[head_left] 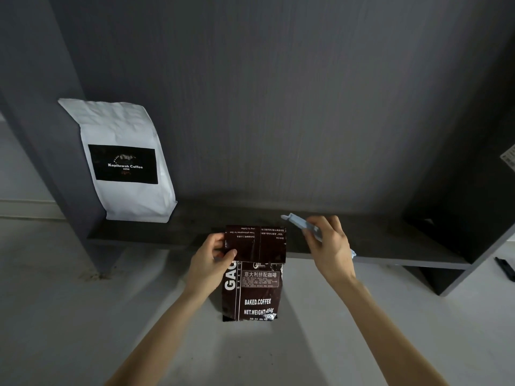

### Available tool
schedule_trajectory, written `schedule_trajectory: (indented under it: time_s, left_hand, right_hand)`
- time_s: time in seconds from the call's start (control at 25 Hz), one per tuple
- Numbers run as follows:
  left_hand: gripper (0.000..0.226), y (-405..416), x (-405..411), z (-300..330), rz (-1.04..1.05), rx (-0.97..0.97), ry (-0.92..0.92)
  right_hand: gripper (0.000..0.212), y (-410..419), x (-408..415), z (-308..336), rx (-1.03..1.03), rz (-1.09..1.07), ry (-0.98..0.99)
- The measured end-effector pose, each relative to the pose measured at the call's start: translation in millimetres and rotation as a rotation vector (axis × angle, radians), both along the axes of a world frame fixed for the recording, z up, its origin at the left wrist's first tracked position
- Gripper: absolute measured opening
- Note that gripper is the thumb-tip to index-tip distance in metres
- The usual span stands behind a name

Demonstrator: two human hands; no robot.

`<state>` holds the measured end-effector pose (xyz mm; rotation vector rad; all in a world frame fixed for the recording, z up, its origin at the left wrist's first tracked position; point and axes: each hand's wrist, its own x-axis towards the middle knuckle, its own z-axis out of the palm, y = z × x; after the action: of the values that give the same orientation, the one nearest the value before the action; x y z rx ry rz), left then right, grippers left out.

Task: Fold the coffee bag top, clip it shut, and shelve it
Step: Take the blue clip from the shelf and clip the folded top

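Note:
A dark brown coffee bag [257, 291] with white print hangs in the air in front of the low shelf, its top flap folded down over the front. My left hand [213, 259] pinches the folded flap at its left edge. My right hand [328, 245] is just right of the bag's top, closed around a pale blue bag clip [302, 225] whose tip points up and left toward the fold. The clip is apart from the bag.
A white coffee bag [125, 162] with a black label stands at the left end of the dark shelf board [348, 238], against the grey back panel. A dark side compartment [457, 227] closes the right end. Pale floor lies below.

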<state>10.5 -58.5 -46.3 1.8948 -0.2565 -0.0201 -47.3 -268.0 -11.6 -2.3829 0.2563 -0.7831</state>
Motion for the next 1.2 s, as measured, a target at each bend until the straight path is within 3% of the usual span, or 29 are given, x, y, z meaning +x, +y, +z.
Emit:
schedule_trajectory:
  time_s: [0.16,0.36,0.56,0.72,1.0,1.2]
  left_hand:
    - [0.03,0.3,-0.8,1.7,0.007,0.006,-0.016]
    - [0.036,2.6,-3.2,6.7,-0.005,0.014,0.006]
    - [0.04,10.1,-10.2,21.1,0.108,0.082,-0.267]
    - [0.027,3.8,-15.2,34.5,-0.019,0.17,-0.411]
    - [0.019,-4.5,-11.1,33.1,-0.006,-0.008,-0.228]
    - [0.02,-7.6,-8.0,39.9,-0.034,-0.125,-0.103]
  right_hand:
    - [0.015,27.2,-4.7,15.1,-0.048,0.097,-0.076]
    - [0.021,49.5,-7.9,7.2,0.002,0.204,0.075]
    - [0.024,53.1,-8.6,0.1,-0.011,0.218,0.115]
    - [0.024,52.7,-7.7,2.5,0.024,0.255,0.075]
    - [0.027,53.1,-9.2,6.2,-0.053,0.29,0.065]
    - [0.015,53.4,-7.7,6.4,-0.108,0.262,0.003]
